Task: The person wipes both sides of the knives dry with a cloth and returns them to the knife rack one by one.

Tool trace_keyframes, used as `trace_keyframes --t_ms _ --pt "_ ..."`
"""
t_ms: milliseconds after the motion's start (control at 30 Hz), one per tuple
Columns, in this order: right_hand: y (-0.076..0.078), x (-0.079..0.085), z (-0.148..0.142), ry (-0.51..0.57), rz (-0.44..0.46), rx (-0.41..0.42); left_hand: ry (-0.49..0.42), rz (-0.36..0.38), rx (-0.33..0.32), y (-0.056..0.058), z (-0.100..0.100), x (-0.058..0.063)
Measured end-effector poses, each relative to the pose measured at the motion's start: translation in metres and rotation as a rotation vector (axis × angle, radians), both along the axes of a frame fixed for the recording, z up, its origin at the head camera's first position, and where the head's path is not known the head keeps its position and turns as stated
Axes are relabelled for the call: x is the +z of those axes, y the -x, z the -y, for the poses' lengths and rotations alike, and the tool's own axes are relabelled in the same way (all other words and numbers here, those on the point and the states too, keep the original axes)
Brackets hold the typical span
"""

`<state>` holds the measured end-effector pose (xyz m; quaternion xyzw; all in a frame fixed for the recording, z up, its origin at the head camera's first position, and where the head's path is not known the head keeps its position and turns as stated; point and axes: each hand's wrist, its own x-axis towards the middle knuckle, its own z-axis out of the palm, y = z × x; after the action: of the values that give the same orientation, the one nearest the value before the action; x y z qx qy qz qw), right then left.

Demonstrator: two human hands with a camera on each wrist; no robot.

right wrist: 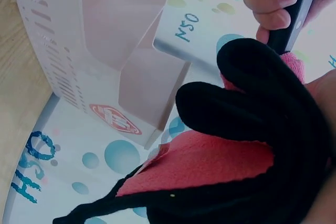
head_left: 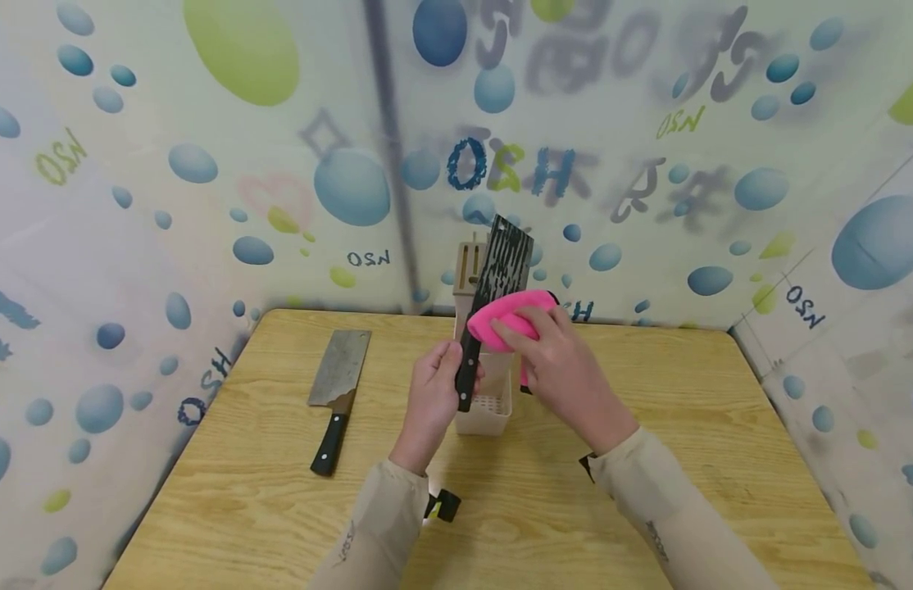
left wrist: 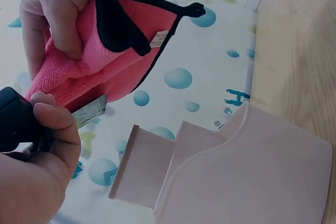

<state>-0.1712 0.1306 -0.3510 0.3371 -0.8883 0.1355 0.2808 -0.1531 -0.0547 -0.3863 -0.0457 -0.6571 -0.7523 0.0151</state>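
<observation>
My left hand (head_left: 427, 392) grips the black handle of a cleaver (head_left: 504, 258), whose blade points up and away in the head view. Dark streaks cover the blade. A pink cloth (head_left: 497, 321) with a black backing is in my right hand (head_left: 563, 365), which presses it on the lower blade near the handle. In the left wrist view the cloth (left wrist: 86, 69) hides most of the blade. Behind both hands stands a pale knife holder (head_left: 483, 424) with slots at its top and a perforated front compartment.
To the left on the wooden table (head_left: 228, 459) lies a second cleaver (head_left: 341, 369), grey-bladed and black-handled, with a brown patch near the handle. A wall covering (head_left: 619, 188) printed with blue and green bubbles rises behind the table and at both sides.
</observation>
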Motion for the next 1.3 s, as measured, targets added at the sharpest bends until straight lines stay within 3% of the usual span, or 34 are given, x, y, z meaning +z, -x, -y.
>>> trace_keyframes --t_ms 300,467,967,1300 --pt "0.012 0.004 -0.001 -0.028 0.013 -0.053 0.006 -0.007 -0.009 -0.002 0.001 0.001" --pt "0.011 0.004 -0.002 -0.021 0.042 -0.057 0.000 -0.003 -0.011 -0.003 0.001 0.001" --pt "-0.005 0.005 0.006 -0.091 -0.064 0.064 -0.014 0.010 0.003 -0.002 0.006 0.001" --pt "-0.006 0.008 0.004 -0.107 -0.056 0.099 0.014 -0.015 -0.003 -0.002 0.008 -0.002"
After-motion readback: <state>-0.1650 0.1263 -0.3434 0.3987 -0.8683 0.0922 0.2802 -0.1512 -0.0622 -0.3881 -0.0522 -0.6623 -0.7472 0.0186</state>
